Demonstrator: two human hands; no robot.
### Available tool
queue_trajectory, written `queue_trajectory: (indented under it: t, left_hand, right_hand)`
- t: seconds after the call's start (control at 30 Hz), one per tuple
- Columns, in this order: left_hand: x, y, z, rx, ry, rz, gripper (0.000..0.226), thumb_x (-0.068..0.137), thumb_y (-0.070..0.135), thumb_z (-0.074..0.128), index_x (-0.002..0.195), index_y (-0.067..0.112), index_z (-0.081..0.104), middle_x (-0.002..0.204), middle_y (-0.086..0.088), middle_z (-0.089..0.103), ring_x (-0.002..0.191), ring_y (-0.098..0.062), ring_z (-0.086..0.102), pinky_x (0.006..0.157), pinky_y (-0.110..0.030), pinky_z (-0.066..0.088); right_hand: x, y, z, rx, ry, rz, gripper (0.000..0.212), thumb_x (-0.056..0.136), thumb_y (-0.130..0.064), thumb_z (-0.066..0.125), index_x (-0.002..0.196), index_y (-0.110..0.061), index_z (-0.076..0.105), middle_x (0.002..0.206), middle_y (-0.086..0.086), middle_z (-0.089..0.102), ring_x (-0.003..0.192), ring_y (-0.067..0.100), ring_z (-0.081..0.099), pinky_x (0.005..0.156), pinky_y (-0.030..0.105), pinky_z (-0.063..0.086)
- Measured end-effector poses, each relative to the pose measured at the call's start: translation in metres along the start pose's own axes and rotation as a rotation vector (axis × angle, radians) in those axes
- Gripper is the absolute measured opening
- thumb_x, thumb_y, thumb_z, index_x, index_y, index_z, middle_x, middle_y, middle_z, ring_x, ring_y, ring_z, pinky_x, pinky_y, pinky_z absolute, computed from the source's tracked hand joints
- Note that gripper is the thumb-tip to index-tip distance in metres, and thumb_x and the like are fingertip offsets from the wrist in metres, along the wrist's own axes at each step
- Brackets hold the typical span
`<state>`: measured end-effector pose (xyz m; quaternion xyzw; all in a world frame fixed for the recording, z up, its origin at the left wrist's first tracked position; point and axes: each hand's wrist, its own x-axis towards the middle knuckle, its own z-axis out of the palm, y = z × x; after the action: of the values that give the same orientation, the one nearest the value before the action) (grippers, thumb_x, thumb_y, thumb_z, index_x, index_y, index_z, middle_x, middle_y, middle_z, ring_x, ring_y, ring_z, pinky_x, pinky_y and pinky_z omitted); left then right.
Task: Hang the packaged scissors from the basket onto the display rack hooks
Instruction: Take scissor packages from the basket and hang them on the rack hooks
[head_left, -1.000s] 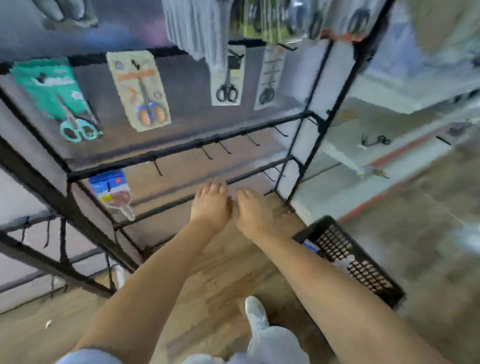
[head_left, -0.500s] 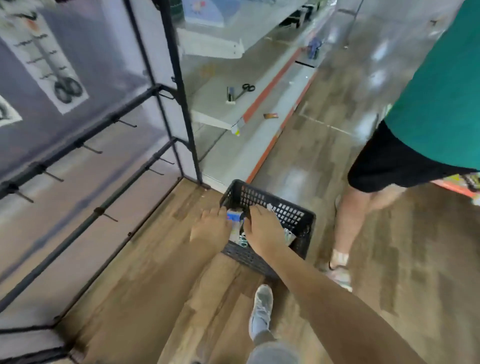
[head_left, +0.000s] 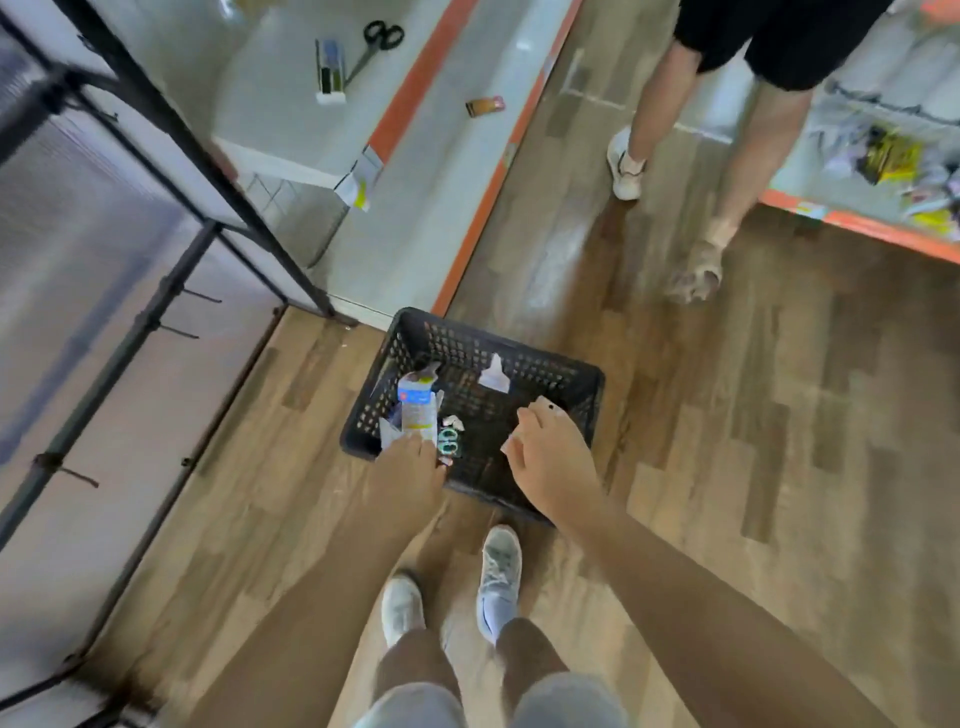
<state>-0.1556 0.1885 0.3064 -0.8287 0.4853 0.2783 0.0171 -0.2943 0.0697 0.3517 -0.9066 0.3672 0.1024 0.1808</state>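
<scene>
At the far left stands the black display rack (head_left: 156, 306), its bars slanting up the frame, with thin bare hooks (head_left: 200, 297) sticking out from a rail. Beyond it, on a pale low shelf (head_left: 291, 104), lie loose black scissors (head_left: 376, 44) beside a small package.

Near the middle, on the wood floor, sits the black perforated basket (head_left: 524, 371). The left hand (head_left: 410, 475) reaches into its near left corner and grips a packaged scissors (head_left: 418, 408) with a blue and white card, held upright above the rim; how the fingers lie under it is hidden. A teal-handled scissors pack (head_left: 449, 441) lies just beside it in the basket, and a white card (head_left: 494, 375) leans against the far wall.

The right hand (head_left: 550, 462) hangs over the basket's near right part, fingers loosely bent, holding nothing.

Far right, another person's legs (head_left: 727, 166) stand on the floor.
</scene>
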Motion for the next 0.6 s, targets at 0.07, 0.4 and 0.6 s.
queue_trajectory:
  t: [0.07,0.4,0.6]
  left_hand:
    - [0.012,-0.005,0.013,-0.048,-0.100,-0.036,0.034,0.074,0.031,0.053,0.075,-0.001,0.065,0.077,-0.019,0.065,0.072,-0.036,0.065,0.057,-0.036,0.055]
    - [0.114,-0.068,0.138,0.042,-0.193,-0.017,0.040,0.099,0.026,0.040,0.135,0.010,0.040,0.141,-0.007,0.041,0.129,-0.022,0.039,0.102,-0.030,0.035]
    - [0.192,-0.120,0.203,0.076,-0.168,-0.013,0.032,0.100,0.029,0.035,0.124,0.010,0.045,0.127,-0.007,0.046,0.120,-0.023,0.042,0.093,-0.034,0.039]
  right_hand:
    - [0.012,0.013,0.026,0.013,-0.020,0.008,0.031,0.093,-0.019,0.052,0.118,-0.002,0.057,0.111,0.013,0.062,0.104,0.030,0.059,0.092,0.039,0.045]
    - [0.109,0.050,0.202,-0.051,-0.116,-0.003,0.035,0.072,-0.019,0.076,0.101,-0.002,0.068,0.096,0.012,0.069,0.084,0.028,0.067,0.079,0.040,0.055]
    - [0.150,0.067,0.319,0.006,-0.239,0.074,0.046,0.099,-0.027,0.036,0.141,-0.007,0.037,0.144,0.008,0.042,0.131,0.023,0.039,0.112,0.035,0.027]
